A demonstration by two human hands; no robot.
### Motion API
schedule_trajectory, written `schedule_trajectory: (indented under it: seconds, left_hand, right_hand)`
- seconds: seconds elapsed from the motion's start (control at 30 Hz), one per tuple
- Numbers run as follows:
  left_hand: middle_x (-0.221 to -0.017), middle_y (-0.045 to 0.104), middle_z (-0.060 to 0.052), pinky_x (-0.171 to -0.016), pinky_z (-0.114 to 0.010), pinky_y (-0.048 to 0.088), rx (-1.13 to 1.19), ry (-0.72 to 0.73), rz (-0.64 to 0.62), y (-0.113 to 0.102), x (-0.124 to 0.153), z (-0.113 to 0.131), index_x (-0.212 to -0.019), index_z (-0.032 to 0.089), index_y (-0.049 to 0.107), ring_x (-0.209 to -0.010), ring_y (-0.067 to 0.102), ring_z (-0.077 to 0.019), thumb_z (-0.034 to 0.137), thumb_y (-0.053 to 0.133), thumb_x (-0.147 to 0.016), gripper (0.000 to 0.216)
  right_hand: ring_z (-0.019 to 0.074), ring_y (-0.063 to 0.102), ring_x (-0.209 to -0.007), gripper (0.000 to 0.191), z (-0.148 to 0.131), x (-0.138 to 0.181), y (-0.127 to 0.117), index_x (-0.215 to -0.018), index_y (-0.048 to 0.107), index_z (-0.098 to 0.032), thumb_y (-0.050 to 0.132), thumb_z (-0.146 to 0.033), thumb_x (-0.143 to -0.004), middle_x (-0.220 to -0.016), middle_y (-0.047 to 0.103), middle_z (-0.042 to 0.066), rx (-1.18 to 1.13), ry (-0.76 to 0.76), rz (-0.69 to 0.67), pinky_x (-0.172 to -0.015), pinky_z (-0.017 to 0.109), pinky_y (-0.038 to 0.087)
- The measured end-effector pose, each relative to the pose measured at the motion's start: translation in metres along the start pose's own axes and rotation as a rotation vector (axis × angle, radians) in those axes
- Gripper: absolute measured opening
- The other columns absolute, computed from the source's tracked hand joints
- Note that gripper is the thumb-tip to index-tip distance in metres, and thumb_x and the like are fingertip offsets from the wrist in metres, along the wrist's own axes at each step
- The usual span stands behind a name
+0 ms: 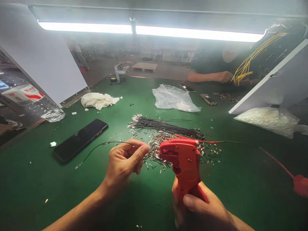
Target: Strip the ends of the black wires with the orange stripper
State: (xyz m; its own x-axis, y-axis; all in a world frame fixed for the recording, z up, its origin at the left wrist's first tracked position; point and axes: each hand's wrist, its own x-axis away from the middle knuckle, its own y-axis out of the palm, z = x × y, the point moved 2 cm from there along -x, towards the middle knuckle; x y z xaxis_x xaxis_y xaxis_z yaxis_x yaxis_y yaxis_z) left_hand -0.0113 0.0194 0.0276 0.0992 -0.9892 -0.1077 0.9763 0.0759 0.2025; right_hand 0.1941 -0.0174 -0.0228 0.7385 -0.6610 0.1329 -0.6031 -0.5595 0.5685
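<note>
Between thumb and fingers, my left hand (126,157) pinches a thin black wire (95,148). One end of the wire trails left and carries a small metal terminal; the other points at the jaws of a red wire stripper (189,160). My right hand (199,205) wraps around the stripper's handles, holding it upright. Whether the wire's tip is inside the jaws I cannot tell. Behind the tool lies a bundle of black wires (163,124) with metal terminals at its left end. Small cut wire scraps (156,154) are scattered under and around the stripper's head.
A black phone (80,140) and a plastic bottle (36,99) are at the left. Farther back lie a cream cloth (98,100) and a clear plastic bag (174,98). Across the green table (134,199), a co-worker's hand (223,77) is near yellow wires (250,61). White panels flank both sides.
</note>
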Motion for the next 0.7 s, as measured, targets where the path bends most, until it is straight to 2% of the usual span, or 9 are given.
schedule_trajectory:
  seconds: [0.1, 0.23, 0.3, 0.5, 0.7]
  left_hand:
    - [-0.044, 0.049, 0.007, -0.035, -0.012, 0.031, -0.013, 0.025, 0.008, -0.001, 0.001, 0.001, -0.076, 0.018, 0.069, -0.034, 0.042, -0.0017, 0.032, 0.075, -0.079, 0.015]
    - [-0.045, 0.049, 0.007, -0.035, -0.011, 0.032, -0.036, 0.051, 0.010, -0.001, 0.002, 0.002, -0.077, 0.020, 0.070, -0.035, 0.043, -0.0013, 0.030, 0.074, -0.079, 0.012]
    - [-0.045, 0.049, 0.008, -0.036, -0.011, 0.032, -0.038, 0.053, 0.010, -0.001, 0.002, 0.002, -0.077, 0.020, 0.070, -0.035, 0.043, -0.0012, 0.030, 0.075, -0.079, 0.011]
    - [-0.043, 0.049, 0.008, -0.035, -0.011, 0.033, -0.041, 0.057, 0.022, 0.001, 0.000, 0.002, -0.075, 0.019, 0.069, -0.034, 0.042, -0.0013, 0.031, 0.075, -0.078, 0.013]
    - [-0.042, 0.049, 0.007, -0.035, -0.013, 0.033, -0.063, 0.046, 0.013, 0.000, 0.002, 0.002, -0.076, 0.018, 0.069, -0.033, 0.042, -0.0021, 0.032, 0.074, -0.079, 0.015]
  right_hand:
    - [0.0093, 0.047, -0.050, 0.038, -0.001, 0.002, 0.002, -0.080, 0.056, -0.014, 0.068, -0.050, -0.080, -0.059, 0.051, -0.002, -0.012, 0.018, 0.002, -0.050, 0.022, 0.041]
    - [0.0087, 0.049, -0.052, 0.040, -0.003, 0.008, 0.006, -0.086, 0.053, -0.017, 0.072, -0.050, -0.077, -0.062, 0.053, -0.003, -0.083, 0.123, 0.134, -0.052, 0.021, 0.041]
    - [0.0094, 0.050, -0.052, 0.040, -0.005, 0.010, 0.008, -0.085, 0.053, -0.017, 0.072, -0.051, -0.077, -0.061, 0.054, -0.002, -0.066, 0.140, 0.143, -0.052, 0.021, 0.040]
    - [0.0072, 0.040, -0.047, 0.044, -0.009, 0.008, 0.009, -0.069, 0.051, -0.017, 0.068, -0.057, -0.077, -0.052, 0.046, -0.004, 0.043, 0.093, 0.167, -0.047, 0.022, 0.029]
    - [0.0067, 0.038, -0.044, 0.049, -0.014, 0.008, 0.011, -0.066, 0.050, -0.017, 0.068, -0.062, -0.074, -0.050, 0.047, -0.004, 0.105, 0.116, 0.185, -0.044, 0.022, 0.026]
